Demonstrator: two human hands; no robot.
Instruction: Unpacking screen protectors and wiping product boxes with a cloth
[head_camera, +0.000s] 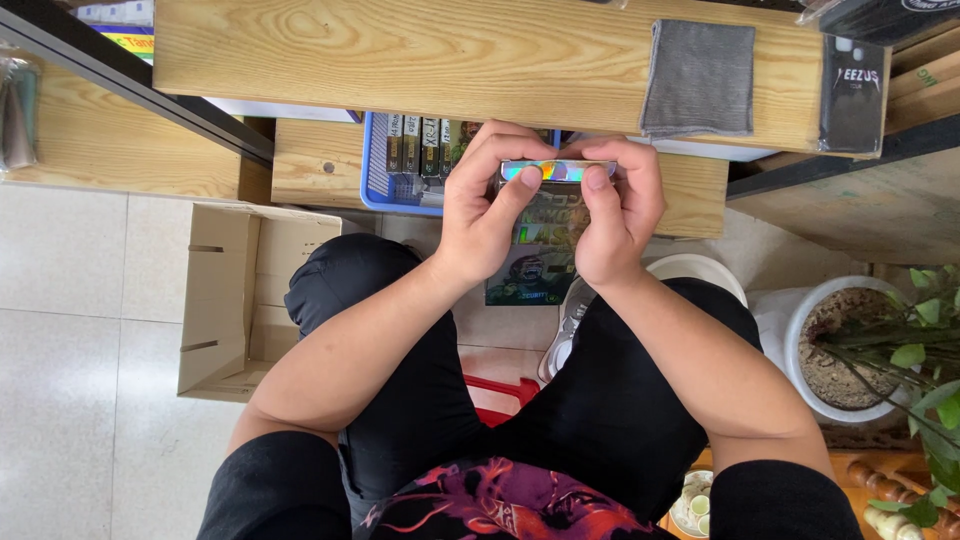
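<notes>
My left hand (487, 205) and my right hand (618, 205) hold one small flat pack (556, 171) between them, each hand at one end. Its upper edge shines in rainbow colours, and thumbs and fingertips pinch that edge. The dark printed body of the pack (540, 250) hangs down between my wrists, above my knees in black trousers. Just beyond the hands stands a blue basket (375, 165) with several similar packs set upright in it.
A wooden shelf (400, 50) runs across the top with a grey cloth (698, 78) and a black packet (853, 95) on it. An open cardboard box (230, 300) lies on the tiled floor at left. A white plant pot (835, 345) stands at right.
</notes>
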